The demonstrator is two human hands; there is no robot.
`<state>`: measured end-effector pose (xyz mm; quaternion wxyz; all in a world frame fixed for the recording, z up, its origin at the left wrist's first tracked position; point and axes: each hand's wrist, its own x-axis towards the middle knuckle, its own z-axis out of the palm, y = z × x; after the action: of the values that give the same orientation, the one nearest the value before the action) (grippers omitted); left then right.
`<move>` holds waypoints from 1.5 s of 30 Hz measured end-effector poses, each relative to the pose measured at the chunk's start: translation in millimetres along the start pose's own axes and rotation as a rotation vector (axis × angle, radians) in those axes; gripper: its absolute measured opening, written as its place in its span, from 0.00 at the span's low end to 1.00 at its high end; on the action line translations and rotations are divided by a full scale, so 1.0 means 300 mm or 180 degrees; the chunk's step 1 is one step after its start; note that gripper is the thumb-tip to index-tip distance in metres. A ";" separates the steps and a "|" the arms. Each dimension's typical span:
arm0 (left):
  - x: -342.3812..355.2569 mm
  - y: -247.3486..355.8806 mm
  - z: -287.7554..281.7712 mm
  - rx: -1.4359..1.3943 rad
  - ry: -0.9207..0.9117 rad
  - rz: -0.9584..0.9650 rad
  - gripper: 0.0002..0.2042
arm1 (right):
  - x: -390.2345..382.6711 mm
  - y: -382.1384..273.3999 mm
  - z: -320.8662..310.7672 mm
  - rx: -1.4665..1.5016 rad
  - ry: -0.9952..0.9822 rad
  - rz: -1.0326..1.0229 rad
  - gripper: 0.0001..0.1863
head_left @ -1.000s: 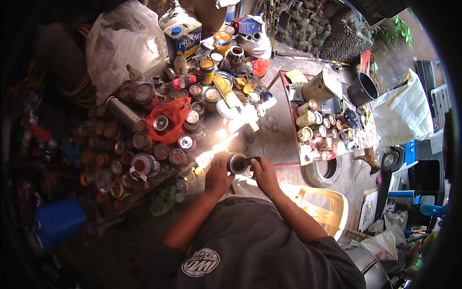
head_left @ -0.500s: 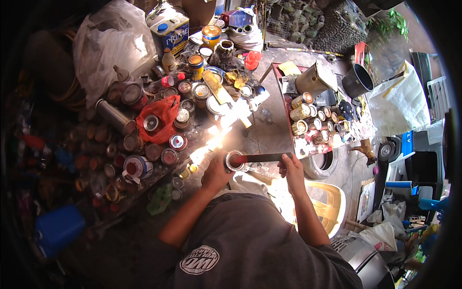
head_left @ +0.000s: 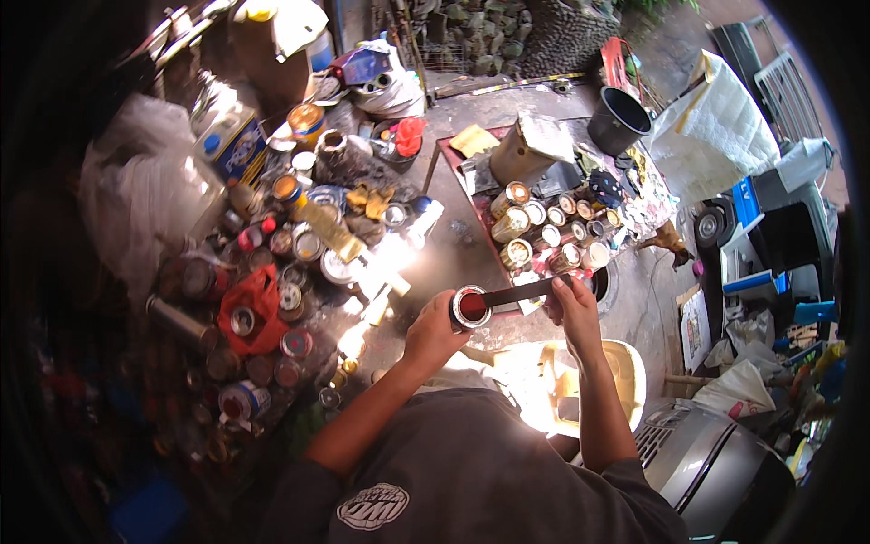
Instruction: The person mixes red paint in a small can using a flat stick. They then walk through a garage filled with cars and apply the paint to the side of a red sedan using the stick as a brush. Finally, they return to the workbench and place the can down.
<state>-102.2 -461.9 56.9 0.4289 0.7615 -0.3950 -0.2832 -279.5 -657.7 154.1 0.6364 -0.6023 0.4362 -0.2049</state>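
My left hand [head_left: 435, 331] is wrapped round a small open can of red-brown paint [head_left: 471, 308], held up in front of my body. Between the fingers and thumb of my right hand [head_left: 573, 304] is the end of a dark flat stick [head_left: 521, 293]. The stick lies nearly level, its other end at the can's mouth. Whether that end dips into the paint, I cannot tell.
Paint cans and jars crowd the left, around a red plastic bag [head_left: 249, 313]. A low table [head_left: 464, 186] at the far right bears several cans and a square tin [head_left: 526, 150]. Nearby are a black bucket [head_left: 619, 121], a yellow plastic chair [head_left: 625, 372] and a dog [head_left: 669, 243].
My view has turned to the right, so the surroundings sit further left. The stick's red-coated end, seen over the can before, now shows less. Both hands keep their hold.
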 end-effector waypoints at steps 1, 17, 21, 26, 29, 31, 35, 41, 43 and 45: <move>0.053 0.017 0.012 -0.0017 -0.0019 0.0067 0.37 | 0.043 -0.020 -0.014 0.0042 0.0034 -0.0008 0.14; 0.685 0.148 0.032 -0.0311 0.0224 0.0114 0.31 | 0.876 -0.197 -0.049 0.0339 -0.0599 -0.0184 0.15; 0.732 0.105 0.034 -0.0116 0.0262 0.0122 0.33 | 0.993 -0.164 -0.032 0.0610 -0.0719 -0.0020 0.13; 0.760 0.091 0.026 -0.0407 0.0162 -0.0180 0.35 | 1.071 -0.110 -0.041 0.0829 -0.0610 0.0253 0.12; 0.778 0.083 0.055 -0.0533 0.0075 -0.0336 0.35 | 1.081 -0.083 -0.069 0.1007 -0.0442 0.0442 0.11; 0.783 0.071 0.076 -0.0561 0.0060 -0.0362 0.35 | 1.092 -0.058 -0.101 0.1059 -0.0373 0.0541 0.10; 0.808 0.039 0.122 -0.0534 -0.0122 -0.0323 0.36 | 1.095 -0.028 -0.145 0.1313 -0.0285 0.0653 0.09; 0.835 0.152 0.122 -0.0359 -0.0351 -0.0206 0.40 | 1.062 -0.014 -0.226 0.1385 -0.0094 0.0662 0.11; 0.841 0.153 0.136 -0.0339 -0.0506 -0.0251 0.41 | 1.047 0.004 -0.264 0.1405 -0.0042 0.0623 0.11; 0.843 0.137 0.163 -0.0398 -0.0581 -0.0261 0.41 | 1.030 0.017 -0.298 0.1423 -0.0006 0.0585 0.12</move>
<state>-21.3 -709.6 46.5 0.4259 0.7198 -0.3825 -0.3927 -186.9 -952.3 63.4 0.7702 -0.4044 0.4324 -0.2370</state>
